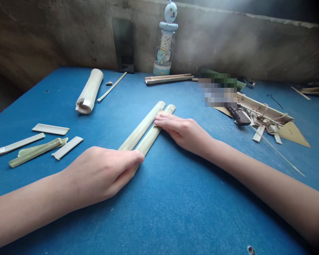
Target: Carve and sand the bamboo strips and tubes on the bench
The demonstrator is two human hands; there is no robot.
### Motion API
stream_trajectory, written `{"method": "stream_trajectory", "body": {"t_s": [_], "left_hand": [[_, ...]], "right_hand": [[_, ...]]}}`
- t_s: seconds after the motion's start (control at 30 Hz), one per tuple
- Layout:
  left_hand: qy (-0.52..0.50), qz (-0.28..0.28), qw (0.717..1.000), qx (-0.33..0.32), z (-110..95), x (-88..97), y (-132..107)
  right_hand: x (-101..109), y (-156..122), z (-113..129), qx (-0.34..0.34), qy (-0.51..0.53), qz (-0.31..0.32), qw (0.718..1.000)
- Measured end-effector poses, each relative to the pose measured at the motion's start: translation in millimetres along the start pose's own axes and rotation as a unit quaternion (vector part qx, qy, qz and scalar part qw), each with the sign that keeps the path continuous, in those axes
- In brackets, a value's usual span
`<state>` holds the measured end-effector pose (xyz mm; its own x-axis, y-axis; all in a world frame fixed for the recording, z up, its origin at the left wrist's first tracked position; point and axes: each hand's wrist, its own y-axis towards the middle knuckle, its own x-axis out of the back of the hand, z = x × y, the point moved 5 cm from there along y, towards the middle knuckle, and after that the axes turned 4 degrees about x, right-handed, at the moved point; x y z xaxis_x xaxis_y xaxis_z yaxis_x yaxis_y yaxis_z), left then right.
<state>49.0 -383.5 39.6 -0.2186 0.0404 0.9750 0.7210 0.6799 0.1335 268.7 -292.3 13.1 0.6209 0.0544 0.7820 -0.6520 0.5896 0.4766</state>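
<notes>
Blue cloth-covered tabletop [159, 219] closest of all, with two bare forearms reaching across it from the lower corners. Left hand [101, 173] relaxed, not clenched, its fingertips [138, 156] lying over the near ends of two long split-bamboo strips [140, 127]. Right hand [183, 132] flat and released, its fingers [164, 120] across the far part of the same pair. Neither hand closed around the strips, only resting on them from above. Both strips flat on the table between the hands, side by side, angled toward the wall.

Off to the left and well apart, short flat bamboo pieces [50, 129] around a green-skinned bamboo strip [37, 152]. Farther on, a split-ended bamboo tube [89, 91] beside a thin bamboo sliver [112, 86]. Along the concrete wall [215, 42], a dark rectangular panel [123, 44], an upright cartoon-printed bottle [164, 53] and, just in front of it, a split bamboo length [168, 78].

To the right, a pixelated patch [218, 90] hiding whatever lies beneath, then a dark-handled tool [239, 116], a bamboo trough [263, 109], tangled twine [266, 122], a tan paper sheet [295, 136] and a long thin splint [278, 150].
</notes>
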Motion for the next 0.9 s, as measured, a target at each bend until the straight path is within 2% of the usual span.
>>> {"method": "stream_trajectory", "body": {"t_s": [0.07, 0.13, 0.27, 0.33, 0.4, 0.57, 0.67, 0.8, 0.9], "left_hand": [[0.018, -0.015, 1.000, -0.018, -2, -1.2, -1], [0.038, -0.036, 0.998, -0.033, -4, -3.8, -2], [0.063, -0.073, 0.994, -0.045, -5, -10.0, -5], [0.058, -0.076, 0.994, -0.051, -5, -11.7, -6], [0.063, -0.086, 0.993, -0.054, -6, -11.2, -6], [0.097, -0.114, 0.988, -0.043, -10, -9.6, -7], [0.092, -0.123, 0.987, -0.036, -11, -8.3, -6], [0.108, -0.100, 0.988, -0.049, -11, -5.4, -6], [0.113, -0.082, 0.988, -0.061, -11, -4.4, -5]], "right_hand": [[4, 0, -12, -0.046, 0.003, -0.022, 0.999], [2, -1, -7, -0.050, 0.021, -0.023, 0.998], [-9, -2, 38, 0.066, 0.043, 0.025, 0.997], [-12, -2, 45, 0.090, 0.030, 0.046, 0.994], [-9, -1, 32, 0.057, 0.007, 0.044, 0.997], [2, -2, -24, -0.128, -0.057, 0.014, 0.990], [1, -4, -35, -0.162, -0.064, 0.028, 0.984], [-1, -4, -22, -0.138, -0.045, 0.027, 0.989], [-7, -3, 7, -0.055, -0.019, 0.040, 0.998]]}}
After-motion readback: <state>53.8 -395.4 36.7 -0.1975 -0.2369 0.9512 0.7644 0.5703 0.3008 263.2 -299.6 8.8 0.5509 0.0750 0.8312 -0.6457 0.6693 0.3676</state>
